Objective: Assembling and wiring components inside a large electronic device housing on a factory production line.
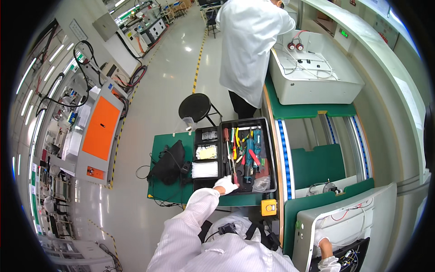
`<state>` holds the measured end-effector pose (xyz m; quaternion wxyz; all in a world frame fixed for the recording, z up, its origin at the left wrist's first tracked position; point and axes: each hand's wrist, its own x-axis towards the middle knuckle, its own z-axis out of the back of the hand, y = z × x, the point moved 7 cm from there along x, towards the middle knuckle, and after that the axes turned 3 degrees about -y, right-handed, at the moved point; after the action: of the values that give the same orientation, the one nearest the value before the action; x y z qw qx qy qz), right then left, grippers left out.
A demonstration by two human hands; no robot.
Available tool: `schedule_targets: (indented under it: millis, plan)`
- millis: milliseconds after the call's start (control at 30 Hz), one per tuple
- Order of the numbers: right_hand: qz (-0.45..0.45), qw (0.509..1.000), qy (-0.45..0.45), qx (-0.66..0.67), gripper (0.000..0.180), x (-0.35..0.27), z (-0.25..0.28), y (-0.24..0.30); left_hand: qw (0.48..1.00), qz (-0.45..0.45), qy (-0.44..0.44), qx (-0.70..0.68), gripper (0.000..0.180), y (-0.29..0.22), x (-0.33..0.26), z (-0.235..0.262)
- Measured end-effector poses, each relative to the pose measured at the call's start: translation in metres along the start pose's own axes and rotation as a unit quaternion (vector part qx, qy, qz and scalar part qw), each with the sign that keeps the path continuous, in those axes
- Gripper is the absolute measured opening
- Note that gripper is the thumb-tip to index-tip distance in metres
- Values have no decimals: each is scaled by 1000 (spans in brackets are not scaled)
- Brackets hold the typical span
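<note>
My left hand (225,185), in a white glove, reaches over the near edge of a black tool tray (273,167). Its fingers close around the red handle of a screwdriver (234,177), whose shaft points away from me. Beside it in the tray lie a teal power tool (248,161), red-handled and yellow-handled hand tools and a clear plastic bag (261,184). Off to the right, my gloved right hand (321,238) is inside a white casing (304,226) with wires in it. Its fingers are too unclear to read.
Left of the tools are a parts organizer with white pieces (205,170) and a black bag (168,165) on a green table (158,145). A yellow button box (268,207) sits at the bench edge. Ahead are a black stool (194,107), a co-worker in white (251,50) and another white casing (312,93).
</note>
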<state>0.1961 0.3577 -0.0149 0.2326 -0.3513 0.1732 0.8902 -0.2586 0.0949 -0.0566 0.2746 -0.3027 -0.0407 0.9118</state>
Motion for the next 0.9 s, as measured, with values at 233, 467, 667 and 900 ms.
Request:
schedule_targets:
  millis: [233,467,667,900]
  plan:
    - [-168,925,-320,119,22,-92,111,4,966,-29,1,-258,30,18,-24,3]
    - [46,797,-231,556,31,-44,184,193,922,69,26,-380,24,73,-67,-40]
    - [105,645,18,757,39,132,134,308,917,82,41,-389,23,86,-79,-38]
    - [20,799,-45,600,57,154,114,313,895,101,49,-433,21,125,-91,-87]
